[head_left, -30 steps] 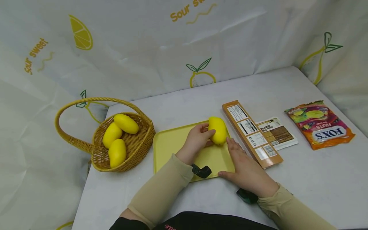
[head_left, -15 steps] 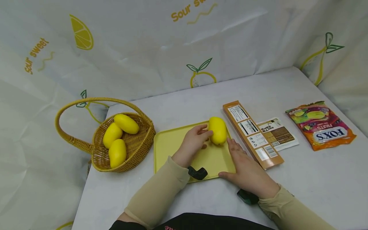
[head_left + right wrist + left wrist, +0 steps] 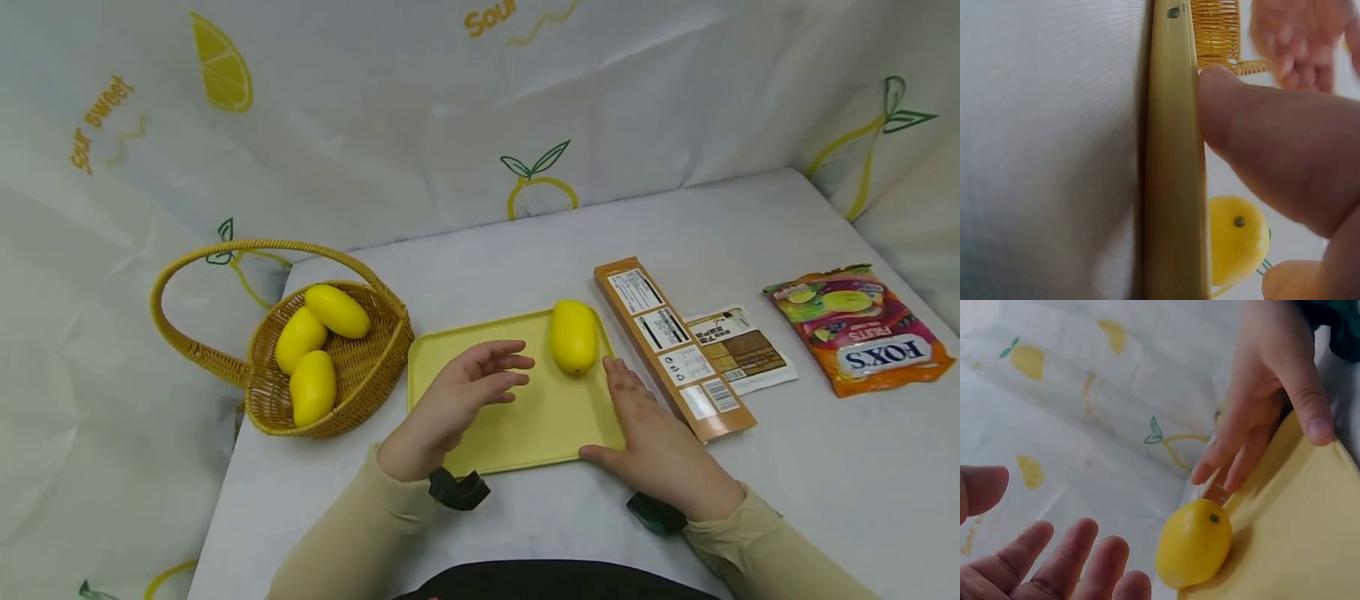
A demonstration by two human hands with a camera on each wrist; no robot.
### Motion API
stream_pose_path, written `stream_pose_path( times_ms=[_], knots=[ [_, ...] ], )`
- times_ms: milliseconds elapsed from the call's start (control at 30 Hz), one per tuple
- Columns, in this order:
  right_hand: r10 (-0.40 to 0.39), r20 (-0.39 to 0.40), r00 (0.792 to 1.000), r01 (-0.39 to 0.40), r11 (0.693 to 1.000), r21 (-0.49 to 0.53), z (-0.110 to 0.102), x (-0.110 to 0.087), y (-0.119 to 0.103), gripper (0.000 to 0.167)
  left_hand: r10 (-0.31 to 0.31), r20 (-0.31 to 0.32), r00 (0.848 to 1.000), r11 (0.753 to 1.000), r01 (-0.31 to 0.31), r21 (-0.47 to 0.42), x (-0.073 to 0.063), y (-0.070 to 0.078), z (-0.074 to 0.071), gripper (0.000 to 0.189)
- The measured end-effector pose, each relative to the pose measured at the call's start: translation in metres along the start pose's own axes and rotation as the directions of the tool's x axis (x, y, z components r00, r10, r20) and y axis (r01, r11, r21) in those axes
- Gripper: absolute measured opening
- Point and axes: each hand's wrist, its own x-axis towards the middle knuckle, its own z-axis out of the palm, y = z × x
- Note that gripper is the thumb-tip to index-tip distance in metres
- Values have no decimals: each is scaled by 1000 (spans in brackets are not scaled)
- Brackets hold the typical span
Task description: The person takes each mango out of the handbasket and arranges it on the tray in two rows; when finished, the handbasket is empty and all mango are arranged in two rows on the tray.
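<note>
A smooth yellow mango (image 3: 574, 337) lies on the right part of a pale yellow tray (image 3: 517, 433), with its small green stem spot facing me in the left wrist view. My left hand (image 3: 459, 404) hovers over the tray's left half, holding nothing, its fingers loosely bent and apart from the mango. Against the tray's right side rests my right hand (image 3: 663, 442), fingers fairly straight along the edge and thumb at the near corner. In the right wrist view, the thumb (image 3: 1260, 125) touches the tray's rim (image 3: 1175, 156).
On the left a wicker basket (image 3: 367, 385) with a tall handle holds several mangoes (image 3: 312, 387). Right of the tray lie a long brown box (image 3: 671, 354), a flat snack packet (image 3: 742, 350) partly under it, and an orange FOX'S candy bag (image 3: 858, 329). A white printed cloth hangs behind.
My left hand has let go of the mango and drawn back to the left and nearer me. The mango stays on the tray, and the right hand keeps its place at the edge.
</note>
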Motion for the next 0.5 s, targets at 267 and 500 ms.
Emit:
stream_pose_path(
  times_ms=[267,500],
  knots=[
    [-18,2,1000,18,1000,14,-1,2,3,130,57,-48,997,998,-58,-32,-54,-5,-53,47],
    [-9,19,1000,8,1000,24,1,5,3,133,106,-242,965,988,-130,-86,-96,-12,-105,33]
  ],
)
